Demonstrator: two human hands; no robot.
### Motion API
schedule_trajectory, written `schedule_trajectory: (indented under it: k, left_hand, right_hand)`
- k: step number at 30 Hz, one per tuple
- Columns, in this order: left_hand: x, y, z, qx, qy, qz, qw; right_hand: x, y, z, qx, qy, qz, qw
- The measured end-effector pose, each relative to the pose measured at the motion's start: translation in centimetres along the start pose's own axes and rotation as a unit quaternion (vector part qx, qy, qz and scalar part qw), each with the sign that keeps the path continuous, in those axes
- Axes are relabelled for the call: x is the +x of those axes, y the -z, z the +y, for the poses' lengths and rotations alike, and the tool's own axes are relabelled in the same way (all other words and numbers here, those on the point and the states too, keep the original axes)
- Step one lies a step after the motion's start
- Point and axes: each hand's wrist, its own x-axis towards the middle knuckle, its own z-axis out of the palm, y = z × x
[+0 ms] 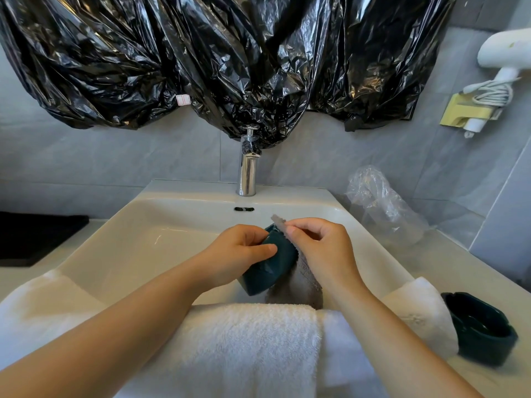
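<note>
- A dark teal glazed cup point(273, 268) is held low over the white ceramic washbasin point(178, 193), just beyond a folded white terry towel point(253, 340) draped on the front rim. The L hand point(241, 251) is curled round its side, thumb laid across the wall.
- A grey fuzzy cloth point(310, 280) is pinched btwn thumb & fingers of the R hand point(319, 242) and pressed vs. the cup's far edge.
- Progress, as judged: wiping is approx. mid-job; setting the cup down is left.
- The cup's long axis is tilted, near end low, far end raised twd the chrome tap point(247, 173). Which end is the mouth cannot be told.
</note>
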Motion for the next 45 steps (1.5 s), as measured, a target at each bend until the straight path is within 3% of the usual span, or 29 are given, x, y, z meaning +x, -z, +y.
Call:
schedule_trajectory:
  k: [4,10,12,15,19,24,30,39,45]
  left_hand:
    - [-0.2,0.2,-0.1,0.029,-0.009,-0.003,1.0]
    - [-0.3,0.1,0.1,-0.007,-0.022,-0.025,0.999]
    - [-0.4,0.2,0.2,-0.032,-0.036,-0.027,0.998]
    - [-0.6,0.4,0.3,-0.051,-0.047,-0.039,0.997]
    - [-0.8,0.4,0.8,-0.068,-0.028,-0.061,0.995]
    - [-0.7,0.1,0.7,-0.082,0.023,-0.022,0.996]
    - [-0.1,0.2,0.3,-0.068,0.015,0.012,0.998]
    - [-0.2,0.3,0.1,-0.084,-0.005,0.017,0.996]
    - [-0.1,0.3,0.0,-0.067,-0.012,0.005,0.998]
  right_hand:
    - [-0.5,-0.5,-0.6,-0.025,0.056,-0.046,0.997]
    - [0.5,0.1,0.6,-0.018,-0.046,0.006,0.999]
    - [0.7,0.5,0.9,0.052,-0.113,0.006,0.992]
    - [0.6,1.1,0.3,0.233,-0.235,-0.015,0.943]
    - [0.6,1.6,-0.1,0.274,-0.264,-0.053,0.923]
    - [0.4,1.0,0.2,0.236,-0.215,-0.093,0.943]
    - [0.1,0.8,-0.1,0.149,-0.111,-0.072,0.98]
    - [-0.4,0.4,-0.7,0.052,0.031,-0.053,0.997]
    - [0.4,0.3,0.5,0.032,-0.022,0.021,0.999]
